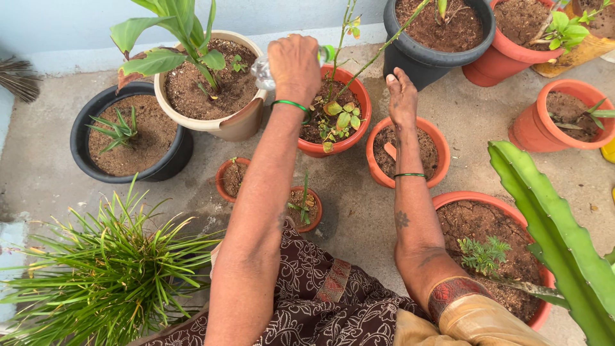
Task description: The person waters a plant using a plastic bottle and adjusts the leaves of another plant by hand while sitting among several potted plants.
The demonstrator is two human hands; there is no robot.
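My left hand (295,64) grips a clear plastic bottle (264,72) with a green cap, held sideways over an orange pot (352,138) of small leafy plants. That pot stands beside a beige pot (240,125) with a broad-leaved plant. My right hand (402,97) hovers with its fingers together, holding nothing, above another orange pot (435,138) of bare soil. Both wrists wear green bangles.
Black pots stand at the left (83,138) and at the top (416,64). Two tiny orange pots (224,170) sit near my knees. A grassy plant (96,269) fills the lower left, a thick cactus stem (551,230) the right. More orange pots (525,131) line the right side.
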